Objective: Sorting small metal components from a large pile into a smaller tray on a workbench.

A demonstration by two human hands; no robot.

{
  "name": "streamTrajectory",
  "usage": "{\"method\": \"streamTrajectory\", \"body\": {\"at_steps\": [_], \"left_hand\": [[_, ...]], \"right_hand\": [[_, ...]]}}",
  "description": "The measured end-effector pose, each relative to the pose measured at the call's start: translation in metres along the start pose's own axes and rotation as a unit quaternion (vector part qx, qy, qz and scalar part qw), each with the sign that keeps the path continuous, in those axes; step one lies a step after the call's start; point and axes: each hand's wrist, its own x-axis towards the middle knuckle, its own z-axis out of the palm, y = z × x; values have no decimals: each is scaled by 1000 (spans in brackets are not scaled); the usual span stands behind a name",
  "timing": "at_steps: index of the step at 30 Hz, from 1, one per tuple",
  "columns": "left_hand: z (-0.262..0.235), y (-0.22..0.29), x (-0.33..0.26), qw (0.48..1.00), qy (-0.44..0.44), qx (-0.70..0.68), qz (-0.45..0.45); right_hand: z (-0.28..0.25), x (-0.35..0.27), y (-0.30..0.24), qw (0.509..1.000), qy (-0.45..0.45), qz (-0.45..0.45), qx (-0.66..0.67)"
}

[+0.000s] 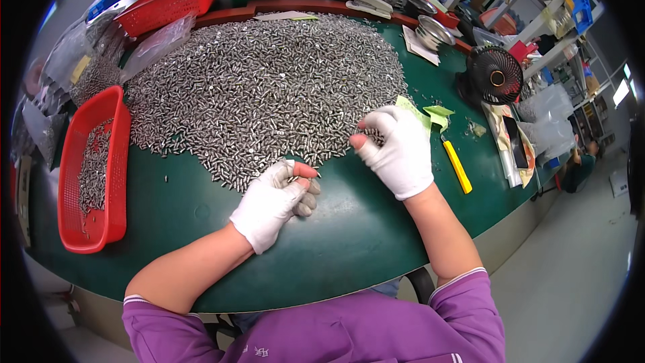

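A broad heap of small silvery metal pins [269, 87] covers the middle of the green table. At the heap's near edge is my left hand [275, 200], in a white glove with the thumb and forefinger tips bare. Its fingers are curled closed, and whatever they hold is too small to make out. A tiny metal piece shows by its forefinger tip. My right hand [398, 151], gloved the same way, is over the heap's right edge. Its thumb and forefinger stand apart, with metal pieces visible between them; its other fingers are partly hidden.
A red basket [121, 181] with some pins stands at the left, another red basket [175, 3] behind the heap. To the right are a yellow-handled knife [457, 167], crumpled green paper [438, 117], a black fan [495, 75] and a phone [515, 142]. Metal bowls [435, 30] sit farther back.
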Motion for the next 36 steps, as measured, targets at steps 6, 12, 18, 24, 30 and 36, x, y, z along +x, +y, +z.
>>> {"method": "streamTrajectory", "body": {"at_steps": [6,12,18,24,30,36], "left_hand": [[-7,-3,3,996,-37,-70,29],[-9,-3,3,994,-36,-98,30],[-8,-1,2,998,-28,-46,12],[-1,7,1,997,-72,27,-9],[-6,6,2,998,-47,-39,-23],[-10,4,3,995,-52,-79,-12]], "right_hand": [[14,-7,-9,979,-152,-103,91],[17,-4,-16,964,-181,-178,74],[18,-9,-18,971,-185,-117,98],[14,-15,-30,916,-197,18,350],[22,-13,-21,936,-149,60,312],[23,-11,-21,980,-151,-76,102]]}}
